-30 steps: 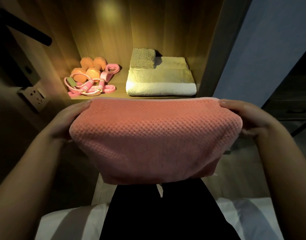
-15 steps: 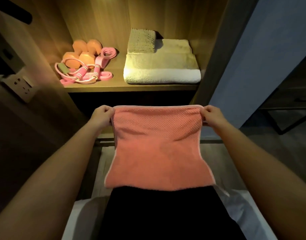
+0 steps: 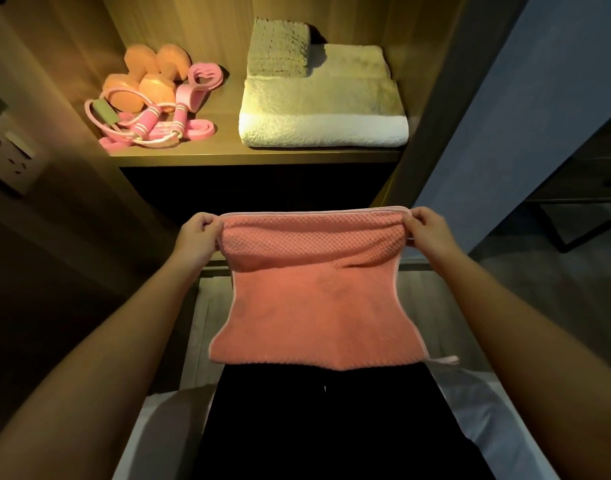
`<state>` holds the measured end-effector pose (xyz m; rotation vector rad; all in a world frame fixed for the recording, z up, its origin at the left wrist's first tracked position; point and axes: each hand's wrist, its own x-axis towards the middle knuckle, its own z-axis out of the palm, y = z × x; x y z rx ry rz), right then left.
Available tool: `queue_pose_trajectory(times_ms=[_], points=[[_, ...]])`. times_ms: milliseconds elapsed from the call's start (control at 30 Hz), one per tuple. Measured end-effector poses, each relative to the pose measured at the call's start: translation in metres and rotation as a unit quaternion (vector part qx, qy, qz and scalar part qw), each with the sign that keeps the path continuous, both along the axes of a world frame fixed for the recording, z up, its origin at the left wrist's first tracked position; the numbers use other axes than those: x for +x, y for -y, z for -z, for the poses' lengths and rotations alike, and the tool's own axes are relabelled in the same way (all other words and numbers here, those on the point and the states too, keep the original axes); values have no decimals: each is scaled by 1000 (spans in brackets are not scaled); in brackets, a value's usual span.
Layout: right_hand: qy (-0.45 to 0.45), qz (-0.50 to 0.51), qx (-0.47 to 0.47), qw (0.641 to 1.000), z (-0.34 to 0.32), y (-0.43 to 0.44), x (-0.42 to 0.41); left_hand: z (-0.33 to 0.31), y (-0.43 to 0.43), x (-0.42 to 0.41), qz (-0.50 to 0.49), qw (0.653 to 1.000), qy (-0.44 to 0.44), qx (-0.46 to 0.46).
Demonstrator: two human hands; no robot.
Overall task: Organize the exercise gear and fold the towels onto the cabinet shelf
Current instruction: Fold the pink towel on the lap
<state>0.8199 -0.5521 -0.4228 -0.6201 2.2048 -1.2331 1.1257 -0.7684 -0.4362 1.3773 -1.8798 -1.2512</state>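
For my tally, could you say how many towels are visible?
3: pink towel held up in front; white towel on the shelf; beige towel atop it. These may hide more.

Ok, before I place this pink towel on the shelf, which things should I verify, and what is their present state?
1. Left hand grips one top corner of the pink towel: ok.
2. Right hand grips the other top corner: ok.
3. Top edge level: ok.
4. Towel folded compactly: not ok, it hangs loose.
5. Free space on the white towel, beside the small beige towel: ok.
6. Dumbbells and jump rope apart from the towels: ok.
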Motion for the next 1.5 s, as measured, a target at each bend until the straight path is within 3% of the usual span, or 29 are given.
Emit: queue_pose_trajectory(times_ms=[300,800,1233,1367,1500], points=[[-39,11,-91,995,-69,19,-15,-76,18,-20,-50,995,-81,13],[-78,-61,-253,962,-189,-46,13,-201,-33,38,15,981,-179,-78],[-46,-112,-212,970,-223,-90,27,-220,-48,65,28,979,-163,-122],[-46,-89,-136,986,-204,-80,16,-206,-44,57,35,989,-114,-86],[-34,-62,-38,997,-146,-55,11,-152,-34,35,36,996,-61,-49]])
